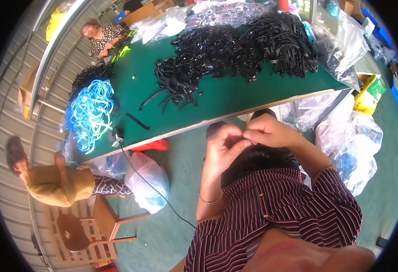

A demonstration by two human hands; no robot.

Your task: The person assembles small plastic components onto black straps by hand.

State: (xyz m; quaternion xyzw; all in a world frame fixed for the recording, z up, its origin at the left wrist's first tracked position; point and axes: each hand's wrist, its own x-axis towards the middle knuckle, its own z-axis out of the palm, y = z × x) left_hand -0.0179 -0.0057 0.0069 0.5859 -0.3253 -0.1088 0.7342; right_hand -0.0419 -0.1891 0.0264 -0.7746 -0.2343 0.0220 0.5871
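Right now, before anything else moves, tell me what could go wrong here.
The left hand and right hand meet off the edge of the table, so any small piece between them, which I cannot make out, could drop. The dark cable hangs from the table's edge and might snag a passing leg. The blue and white cords, heaped loosely, might tangle.

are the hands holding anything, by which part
Cannot tell: the left hand and right hand are close together; anything pinched there is hidden or too small.
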